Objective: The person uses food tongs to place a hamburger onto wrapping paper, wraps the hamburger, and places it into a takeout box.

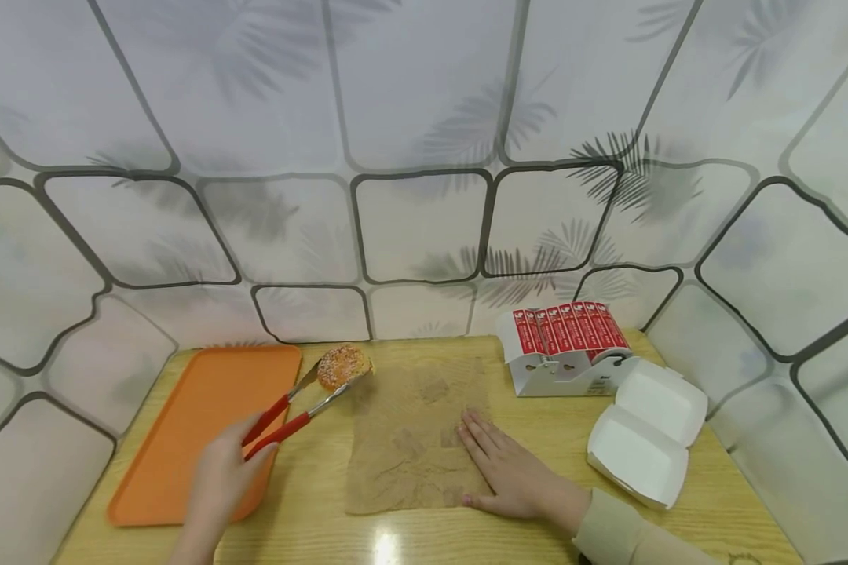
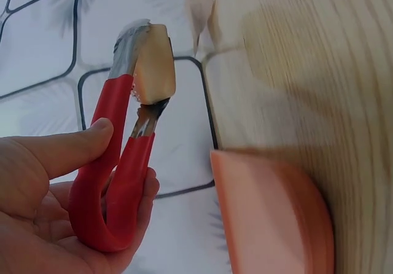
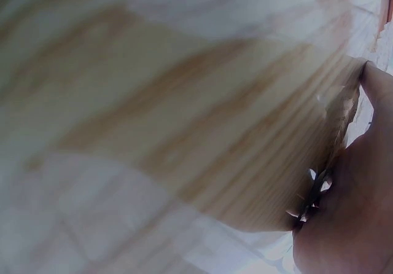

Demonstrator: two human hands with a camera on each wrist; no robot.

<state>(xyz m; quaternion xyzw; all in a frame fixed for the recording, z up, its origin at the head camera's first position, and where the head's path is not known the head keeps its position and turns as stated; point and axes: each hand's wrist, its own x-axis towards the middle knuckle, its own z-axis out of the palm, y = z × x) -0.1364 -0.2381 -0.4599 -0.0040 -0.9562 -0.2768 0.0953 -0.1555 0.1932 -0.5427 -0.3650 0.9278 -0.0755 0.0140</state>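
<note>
My left hand (image 1: 219, 475) holds red-handled tongs (image 1: 277, 430), thumb on one handle and fingers behind the other. Between the metal tips sits a round sesame bun (image 1: 343, 366), at the upper left corner of a creased sheet of brown paper (image 1: 413, 486). The left wrist view shows the bun (image 2: 155, 65) side-on between the tips. My right hand (image 1: 512, 479) lies flat on the paper's right edge, fingers straight. In the right wrist view that hand (image 3: 353, 206) shows only in part, beside the wooden table.
An orange tray (image 1: 198, 424) lies at the left under my left hand. At the back right stands a white carton (image 1: 561, 382) of several red packets (image 1: 572, 329). An opened white clamshell box (image 1: 639, 455) is right of my right hand. A patterned wall covering (image 1: 424, 227) encloses the table.
</note>
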